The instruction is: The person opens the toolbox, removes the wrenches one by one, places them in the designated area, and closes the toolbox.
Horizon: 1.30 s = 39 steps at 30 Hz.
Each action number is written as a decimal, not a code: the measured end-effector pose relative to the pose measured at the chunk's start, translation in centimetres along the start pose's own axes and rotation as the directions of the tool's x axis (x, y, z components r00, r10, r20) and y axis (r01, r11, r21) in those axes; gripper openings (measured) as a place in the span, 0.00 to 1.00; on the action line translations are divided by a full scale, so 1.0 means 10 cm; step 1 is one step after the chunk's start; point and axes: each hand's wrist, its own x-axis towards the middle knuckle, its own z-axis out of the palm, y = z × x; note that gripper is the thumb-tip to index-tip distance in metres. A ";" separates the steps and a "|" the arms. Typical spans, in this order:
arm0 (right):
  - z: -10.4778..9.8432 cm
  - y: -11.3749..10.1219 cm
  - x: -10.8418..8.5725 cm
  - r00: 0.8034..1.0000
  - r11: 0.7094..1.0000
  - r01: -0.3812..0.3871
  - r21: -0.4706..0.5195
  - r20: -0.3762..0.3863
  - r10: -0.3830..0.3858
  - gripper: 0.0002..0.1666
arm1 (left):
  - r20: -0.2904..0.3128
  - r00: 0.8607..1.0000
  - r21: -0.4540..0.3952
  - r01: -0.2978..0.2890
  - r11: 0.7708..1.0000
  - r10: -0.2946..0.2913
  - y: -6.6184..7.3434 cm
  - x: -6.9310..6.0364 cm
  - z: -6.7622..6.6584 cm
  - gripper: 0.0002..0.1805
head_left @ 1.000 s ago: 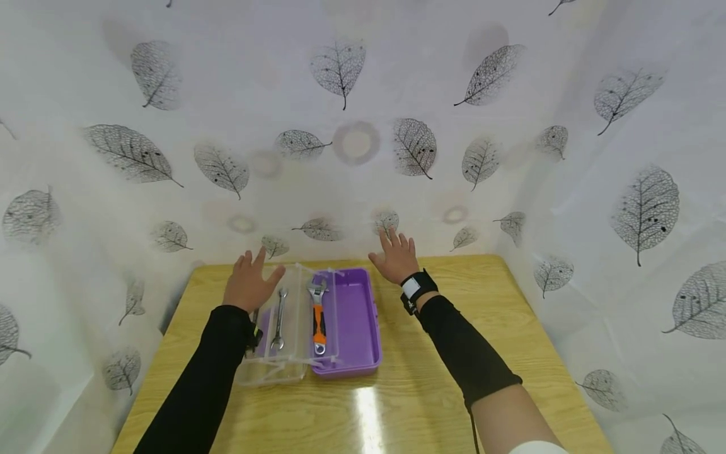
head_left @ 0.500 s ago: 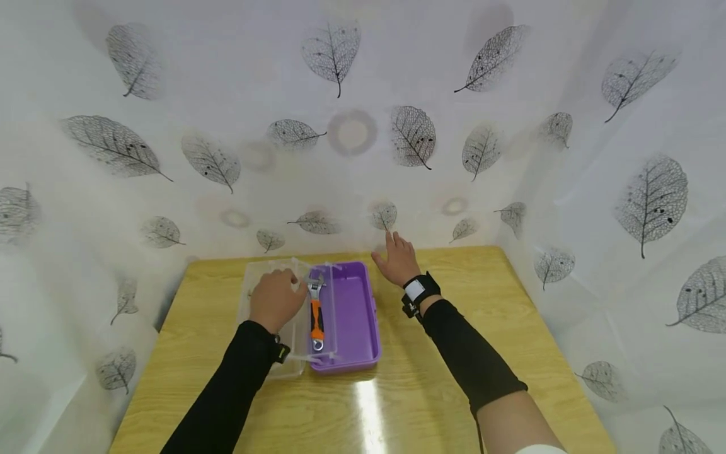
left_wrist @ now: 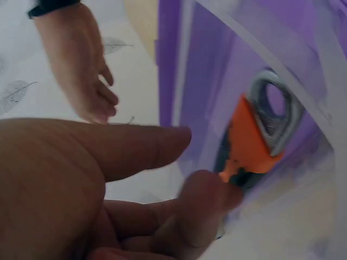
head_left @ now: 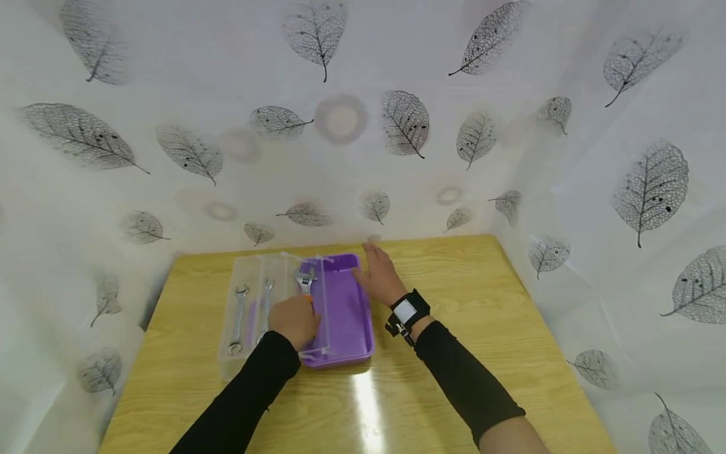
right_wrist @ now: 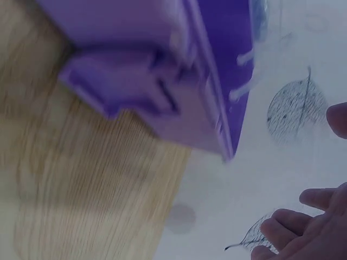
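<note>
My left hand (head_left: 293,320) is over the lower part of an adjustable wrench (head_left: 305,281), whose steel head shows beyond the knuckles. In the left wrist view the thumb stays apart while a bent finger lies at the orange and black handle (left_wrist: 246,138); no closed grip shows. The wrench lies in a clear compartment tray (head_left: 227,340) overlapping the left side of a purple box (head_left: 347,309). Beside the box's far right corner is my right hand (head_left: 382,277), fingers extended and holding nothing; the right wrist view shows it (right_wrist: 312,233) apart from the box (right_wrist: 206,124).
Two open-ended wrenches, one at the far left (head_left: 239,318) and one nearer the middle (head_left: 266,306), lie in the clear tray. The wooden table (head_left: 454,302) extends to both sides and in front. A leaf-patterned sheet (head_left: 340,170) stands behind it.
My left hand has moved right and nearer the body, from over the tray's left part to the adjustable wrench's handle, its fingers bending. My right hand has shifted slightly toward the box.
</note>
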 end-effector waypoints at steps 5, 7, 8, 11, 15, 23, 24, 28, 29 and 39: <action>0.05 -0.15 -0.11 0.998 0.999 0.048 0.002 0.026 -0.048 0.46 | 0.084 0.996 0.093 0.023 0.995 -0.031 0.04 0.04 0.01 0.23; 0.04 -0.18 -0.14 0.998 0.998 0.061 0.022 0.028 -0.062 0.46 | 0.098 0.995 0.109 0.023 0.994 -0.034 0.06 0.04 0.03 0.22; 0.03 -0.19 -0.15 0.997 0.997 0.065 0.031 0.030 -0.066 0.47 | 0.101 0.994 0.106 0.025 0.994 -0.036 0.07 0.04 0.04 0.20; 0.01 -0.22 -0.16 0.997 0.995 0.069 0.066 0.029 -0.071 0.47 | 0.104 0.994 0.082 0.026 0.996 -0.035 0.05 0.03 0.08 0.18; -0.02 -0.22 -0.16 0.998 0.993 0.058 0.101 0.031 -0.062 0.48 | 0.123 0.992 0.004 0.025 1.000 -0.025 -0.01 0.01 0.09 0.23; -0.07 -0.06 -0.17 0.995 0.996 0.090 -0.025 0.036 -0.089 0.47 | 0.155 0.984 -0.464 0.147 0.874 -0.084 -0.16 -0.01 0.02 0.23; -0.09 -0.02 -0.16 0.995 0.993 0.098 -0.068 0.025 -0.097 0.47 | 0.154 0.984 -0.505 0.159 0.848 -0.092 -0.18 -0.01 0.02 0.22; -0.22 0.08 -0.08 0.994 0.974 0.103 -0.204 -0.016 -0.108 0.46 | 0.123 0.986 -0.573 0.163 0.803 -0.112 -0.25 0.01 0.01 0.19; -0.26 0.10 -0.06 0.995 0.971 0.093 -0.222 -0.023 -0.101 0.46 | 0.110 0.987 -0.585 0.159 0.795 -0.116 -0.26 0.01 0.01 0.18; -0.46 0.10 0.03 0.996 0.975 0.056 -0.213 -0.050 -0.068 0.45 | -0.050 0.987 -0.631 0.086 0.771 -0.151 -0.30 -0.07 -0.18 0.15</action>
